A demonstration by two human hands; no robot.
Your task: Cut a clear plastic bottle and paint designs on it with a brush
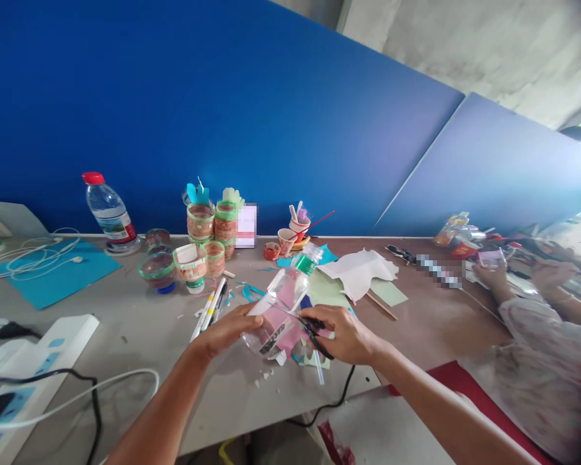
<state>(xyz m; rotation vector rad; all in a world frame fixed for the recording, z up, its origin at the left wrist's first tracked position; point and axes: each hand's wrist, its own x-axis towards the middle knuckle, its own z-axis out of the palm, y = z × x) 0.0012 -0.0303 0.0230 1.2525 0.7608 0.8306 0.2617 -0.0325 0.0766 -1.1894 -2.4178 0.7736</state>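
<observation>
My left hand (pixel 233 328) grips a clear plastic bottle (pixel 290 284) by its side, holding it tilted over the table with the green-labelled neck pointing up and to the right. In my right hand (pixel 341 330) is a pair of scissors (pixel 315 337) with dark handles. The blades reach across the bottle's wall; whether they pass through the plastic I cannot tell. Beneath the bottle lie pink paper and small scraps. Left of it, several markers (pixel 212 307) rest on the table.
Decorated cups (pixel 200 223) stand stacked at the back left, near a red-capped bottle (pixel 111 213). A white power strip (pixel 53 368) with cables lies at the left. Torn white paper (pixel 363 271) is to the right. Another person's hands (pixel 494 274) work at the far right.
</observation>
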